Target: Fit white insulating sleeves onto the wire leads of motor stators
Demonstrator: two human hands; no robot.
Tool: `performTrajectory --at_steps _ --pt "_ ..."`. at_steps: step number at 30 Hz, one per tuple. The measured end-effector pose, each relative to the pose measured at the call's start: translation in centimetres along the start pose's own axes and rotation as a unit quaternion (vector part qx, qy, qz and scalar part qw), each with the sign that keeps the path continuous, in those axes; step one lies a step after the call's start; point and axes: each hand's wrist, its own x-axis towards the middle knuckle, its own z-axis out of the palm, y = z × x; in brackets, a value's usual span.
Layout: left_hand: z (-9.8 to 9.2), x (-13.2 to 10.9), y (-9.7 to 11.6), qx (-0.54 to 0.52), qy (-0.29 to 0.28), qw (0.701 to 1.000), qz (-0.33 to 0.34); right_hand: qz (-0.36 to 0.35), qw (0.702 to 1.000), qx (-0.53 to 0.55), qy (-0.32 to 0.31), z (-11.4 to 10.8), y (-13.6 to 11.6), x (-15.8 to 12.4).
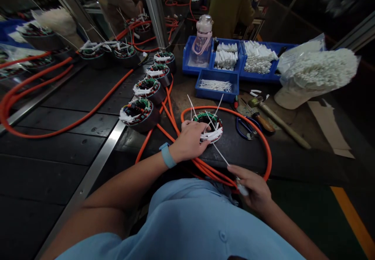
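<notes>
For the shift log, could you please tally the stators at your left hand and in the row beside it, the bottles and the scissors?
Stators: 5, one under the left hand
Bottles: 1
Scissors: 1
Total: 7

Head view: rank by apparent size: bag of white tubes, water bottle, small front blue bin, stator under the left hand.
1. bag of white tubes, clearly largest.
2. small blue bin and water bottle: about alike, not ranked.
3. stator, looks smallest, though partly hidden by the left hand and nearest the camera.
</notes>
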Motion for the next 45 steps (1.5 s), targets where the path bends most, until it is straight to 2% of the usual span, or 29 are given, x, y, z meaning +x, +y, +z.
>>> performTrajectory --at_steps 4,7,10,13,15,17,20,22,24,26,32,38,45 --pt "0.0 -0.2 0.1 0.017 -0.004 1.0 0.006 -0.04 0.998 -0.021 -0.034 0.3 0.1 1.9" --pt "0.1 -0.3 0.2 0.003 0.009 1.0 -0.006 -0.053 0.997 -0.029 -0.037 0.2 0.1 1.9" --pt "0.2 -0.3 0.4 0.022 0.004 1.0 -0.005 -0.034 0.997 -0.057 -0.045 0.5 0.6 1.6" --pt "0.2 -0.2 0.7 0.046 -0.013 0.999 -0.008 -0.003 0.997 -0.073 -0.037 1.6 1.4 2.6" --pt "0.3 -0.2 0.6 0.004 0.004 1.0 -0.019 0.038 0.998 -0.052 -0.016 2.5 1.7 4.1" --pt "0.5 -0.3 0.4 -0.057 0.04 0.997 -0.021 0.127 0.992 0.007 0.022 3.1 2.0 5.8" --pt "0.7 -0.4 -0.1 -0.077 0.065 0.995 0.015 0.269 0.946 0.156 0.089 3.5 2.2 7.6" --pt "0.7 -0.5 -0.3 -0.059 0.059 0.995 0.047 0.305 0.916 0.239 0.103 3.5 2.3 8.0" --pt "0.7 -0.5 -0.4 -0.046 0.057 0.996 0.06 0.307 0.907 0.271 0.095 3.2 2.2 7.8" --pt "0.7 -0.5 -0.4 -0.038 0.06 0.996 0.056 0.296 0.916 0.262 0.073 3.0 2.1 7.3" --pt "0.8 -0.6 -0.3 -0.038 0.061 0.996 0.049 0.297 0.944 0.141 0.031 3.0 1.9 6.8" --pt "0.8 -0.7 -0.3 -0.042 0.07 0.995 0.065 0.302 0.94 0.146 0.06 3.5 2.1 7.6" --pt "0.8 -0.7 -0.4 -0.038 0.057 0.996 0.056 0.292 0.939 0.17 0.072 3.5 1.8 6.9"
